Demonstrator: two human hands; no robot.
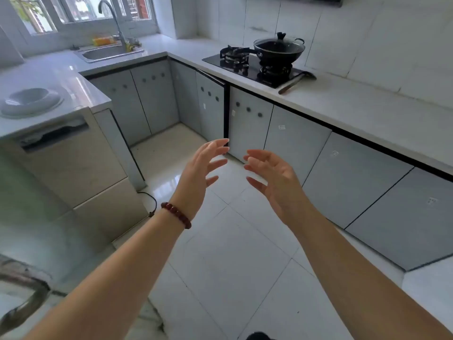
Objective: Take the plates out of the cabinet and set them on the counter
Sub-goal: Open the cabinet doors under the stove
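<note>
My left hand (199, 174) and my right hand (274, 182) are held out over the white floor tiles, palms facing each other, fingers spread, nothing in either. A red bead bracelet circles my left wrist. White plates (30, 101) lie stacked on the counter (81, 84) at the far left. Grey lower cabinet doors (247, 123) run under the right-hand counter just beyond my fingertips. One door (212, 106) near the corner stands slightly ajar. No plates show inside any cabinet.
A black gas hob (255, 66) with a lidded black wok (279, 49) sits on the right counter (355, 111). A sink (107, 52) with a tall faucet is under the window. A built-in appliance (66, 153) stands under the left counter. A cable lies on the floor.
</note>
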